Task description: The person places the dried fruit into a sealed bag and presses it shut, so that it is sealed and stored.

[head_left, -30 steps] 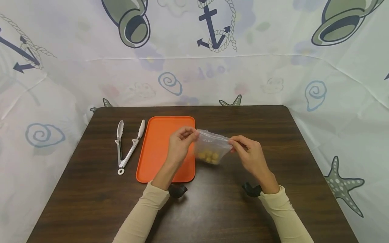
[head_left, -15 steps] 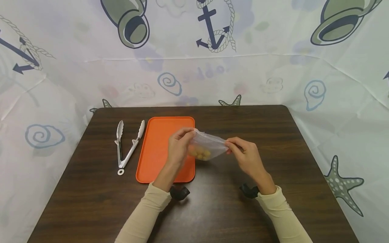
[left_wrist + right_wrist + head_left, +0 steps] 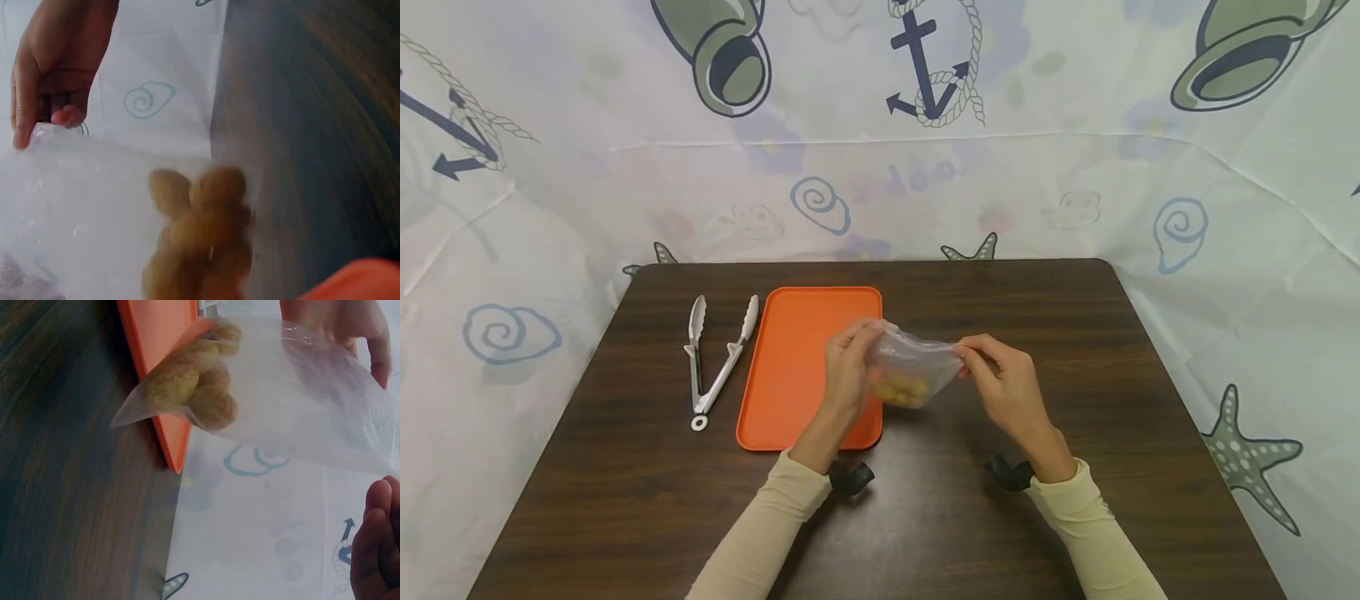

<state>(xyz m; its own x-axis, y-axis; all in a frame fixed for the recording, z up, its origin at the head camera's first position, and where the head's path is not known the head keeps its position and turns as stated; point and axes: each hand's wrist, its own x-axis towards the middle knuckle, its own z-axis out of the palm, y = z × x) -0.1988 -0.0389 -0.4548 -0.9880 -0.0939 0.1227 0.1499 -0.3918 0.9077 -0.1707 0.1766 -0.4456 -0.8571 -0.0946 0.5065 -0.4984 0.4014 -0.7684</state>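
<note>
A clear plastic zip bag hangs above the table, just over the tray's right edge. Several yellowish-brown roundish pieces lie gathered at its bottom; their exact kind is unclear. My left hand pinches the bag's top left corner, its fingers partly hidden from the head camera. At the opposite top corner my right hand pinches the bag between thumb and fingers. The left wrist view shows the pieces close up through the plastic. In the right wrist view, the bag stretches between both hands.
An orange tray lies on the dark wooden table, partly beneath the left hand. Metal tongs rest spread to its left. A white patterned cloth hangs behind and beside the table.
Both hands keep their grip on the bag. My right hand has shifted a little left and my left hand slightly right, bringing them closer. The pieces have swung left, then back slightly.
</note>
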